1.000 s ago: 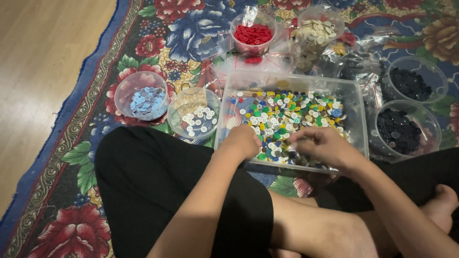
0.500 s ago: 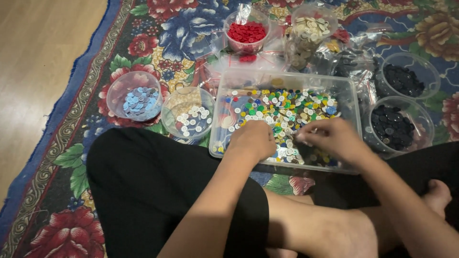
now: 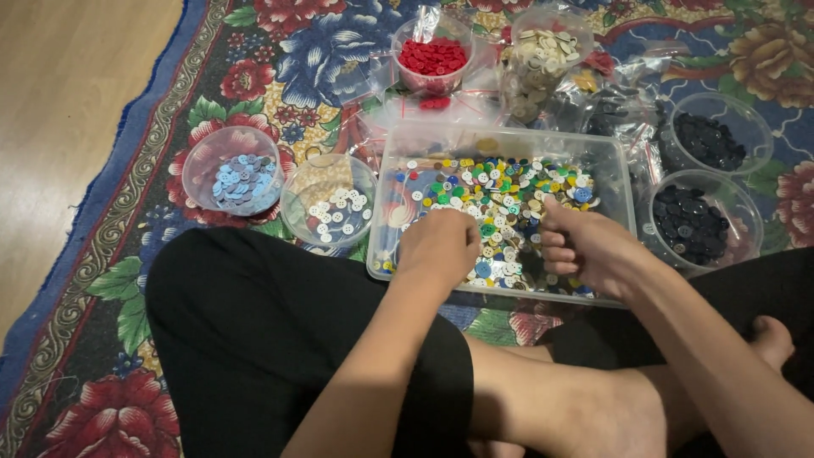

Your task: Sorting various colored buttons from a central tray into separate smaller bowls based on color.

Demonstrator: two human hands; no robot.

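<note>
A person sits cross-legged on a flowered carpet [image 3: 127, 280] with a clear rectangular plastic tray [image 3: 623, 182] set just in front of the knees, close enough that both hands work in it without stretching. The tray holds a loose layer of small mixed-colour buttons [image 3: 500, 191], spread thin so single colours can be told apart.

The left hand [image 3: 439, 246] rests knuckles-up on the tray's near-left part, fingers curled down onto the buttons; whether it pinches one cannot be told, since the fingertips are hidden under the hand. The right hand [image 3: 589, 246] hovers over the tray's near-right part, fingers folded loosely inward as if cupping something, though nothing in it shows.

Around the tray stand round clear plastic bowls, each with one colour. Left of the tray is a bowl of white buttons [image 3: 331, 199], and further left a bowl of pale blue buttons [image 3: 233, 174]. Beyond the tray's far side are a bowl of red buttons [image 3: 432, 55] and a clear bag of cream buttons [image 3: 543, 59]. Right of the tray are two bowls of black buttons [image 3: 691, 216], one behind the other. This ring keeps every bowl within arm's reach of the tray
</note>
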